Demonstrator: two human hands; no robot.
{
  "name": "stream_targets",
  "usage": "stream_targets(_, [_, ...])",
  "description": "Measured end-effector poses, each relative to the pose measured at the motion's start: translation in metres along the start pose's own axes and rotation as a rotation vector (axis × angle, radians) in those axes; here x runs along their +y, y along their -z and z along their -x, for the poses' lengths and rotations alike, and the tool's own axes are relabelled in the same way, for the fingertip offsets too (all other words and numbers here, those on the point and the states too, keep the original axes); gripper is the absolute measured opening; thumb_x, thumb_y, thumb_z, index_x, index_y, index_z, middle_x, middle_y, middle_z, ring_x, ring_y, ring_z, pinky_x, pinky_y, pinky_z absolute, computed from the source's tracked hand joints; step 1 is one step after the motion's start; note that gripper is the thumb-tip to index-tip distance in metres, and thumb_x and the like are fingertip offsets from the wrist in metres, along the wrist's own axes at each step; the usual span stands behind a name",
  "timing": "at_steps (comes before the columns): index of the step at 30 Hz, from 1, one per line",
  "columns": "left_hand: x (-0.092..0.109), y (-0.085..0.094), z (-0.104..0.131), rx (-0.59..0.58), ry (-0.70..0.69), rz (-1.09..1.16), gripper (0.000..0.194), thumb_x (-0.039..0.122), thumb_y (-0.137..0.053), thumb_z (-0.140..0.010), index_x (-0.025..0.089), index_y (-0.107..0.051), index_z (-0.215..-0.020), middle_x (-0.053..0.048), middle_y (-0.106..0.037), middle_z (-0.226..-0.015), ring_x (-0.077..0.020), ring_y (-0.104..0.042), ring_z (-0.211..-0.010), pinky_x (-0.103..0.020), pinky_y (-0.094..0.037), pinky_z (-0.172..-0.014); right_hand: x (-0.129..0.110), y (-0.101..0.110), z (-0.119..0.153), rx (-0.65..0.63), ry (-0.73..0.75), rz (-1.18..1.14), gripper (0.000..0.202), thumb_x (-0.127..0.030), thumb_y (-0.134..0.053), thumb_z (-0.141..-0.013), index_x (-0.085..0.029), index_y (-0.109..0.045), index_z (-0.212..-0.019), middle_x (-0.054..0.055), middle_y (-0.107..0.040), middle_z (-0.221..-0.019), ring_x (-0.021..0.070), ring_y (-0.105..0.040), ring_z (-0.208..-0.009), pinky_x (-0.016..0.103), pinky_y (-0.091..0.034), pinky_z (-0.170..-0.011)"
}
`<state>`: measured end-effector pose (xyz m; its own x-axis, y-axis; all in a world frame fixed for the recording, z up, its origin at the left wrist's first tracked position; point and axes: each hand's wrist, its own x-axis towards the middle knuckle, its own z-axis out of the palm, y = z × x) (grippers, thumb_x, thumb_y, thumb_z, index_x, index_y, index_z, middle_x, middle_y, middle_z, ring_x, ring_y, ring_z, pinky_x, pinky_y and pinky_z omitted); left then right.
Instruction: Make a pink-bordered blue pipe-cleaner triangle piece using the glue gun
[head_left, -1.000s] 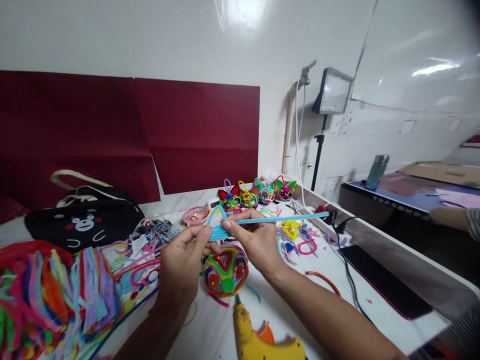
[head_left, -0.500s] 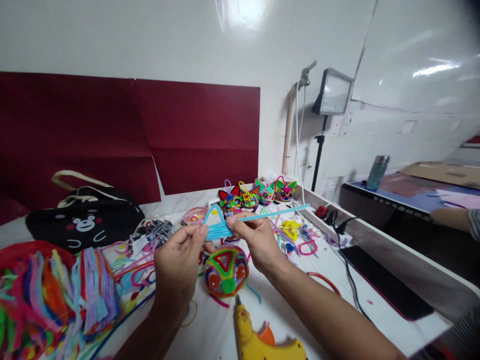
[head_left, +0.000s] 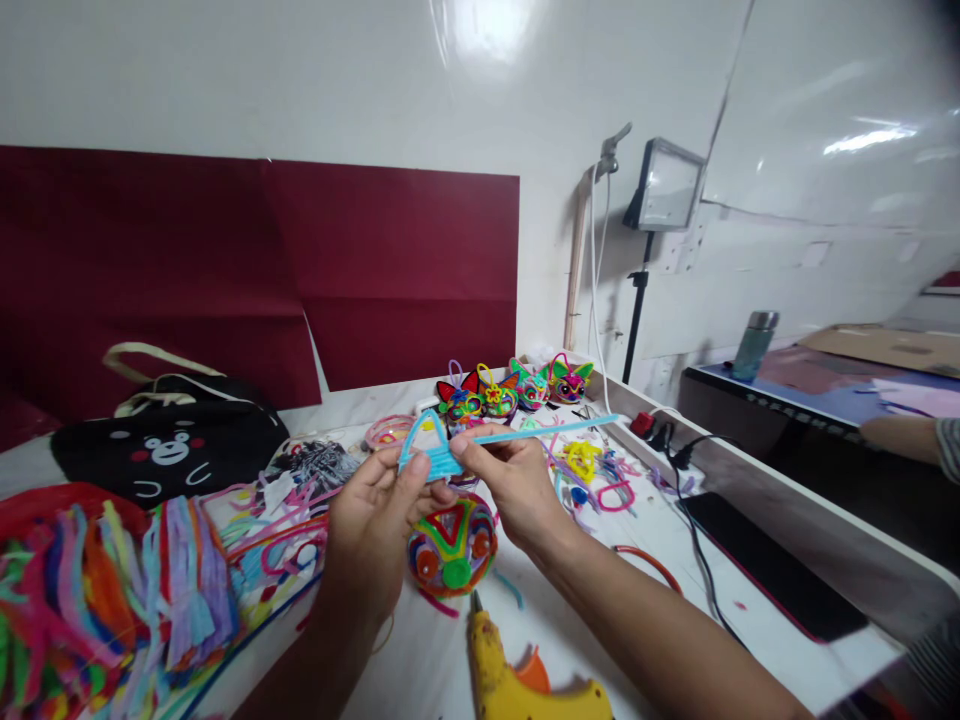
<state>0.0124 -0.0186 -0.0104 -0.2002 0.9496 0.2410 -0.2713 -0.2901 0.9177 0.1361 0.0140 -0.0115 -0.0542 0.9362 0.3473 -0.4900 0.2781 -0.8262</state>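
At centre, both hands (head_left: 379, 510) (head_left: 517, 490) pinch a blue strip (head_left: 444, 462).

A craft workshop, by the look of its tables.
On the white table (head_left: 427, 665) lie a glue gun (head_left: 506, 690), bundles of pipe cleaners (head_left: 180, 590) and coloured scraps (head_left: 582, 461), with four bright eared heads (head_left: 498, 394) in a row at the back; a lamp (head_left: 671, 187) stands on a pole behind, and at a second table (head_left: 802, 385) to the right a person's arm (head_left: 896, 437) shows.
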Motion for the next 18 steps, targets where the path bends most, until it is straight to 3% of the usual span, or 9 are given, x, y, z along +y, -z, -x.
stream_targets(8, [-0.0031,-0.0026,0.0021,-0.038,0.092,0.072,0.038,0.030,-0.081,-0.066,0.014,-0.068,-0.098,-0.002,-0.070,-0.078,-0.0105,-0.063,-0.062,-0.022,-0.056,-0.063,0.0051,0.0010,0.0015,0.005,0.040,0.088,0.011,-0.028,-0.076,-0.071,-0.018,-0.072,-0.072,-0.002,-0.067,-0.065,0.0102,-0.059,-0.061,0.022,-0.048,-0.062])
stream_targets(18, [-0.0069,0.0001,0.0009,-0.031,0.083,0.084,0.035,0.032,-0.080,-0.070,0.014,-0.070,-0.098,-0.004,-0.072,-0.086,-0.0130,-0.066,-0.068,-0.024,-0.056,-0.065,0.0056,-0.0009,0.0027,-0.022,0.056,0.087,0.008,-0.026,-0.076,-0.069,-0.019,-0.072,-0.071,-0.002,-0.069,-0.070,0.0122,-0.061,-0.068,0.025,-0.049,-0.070])
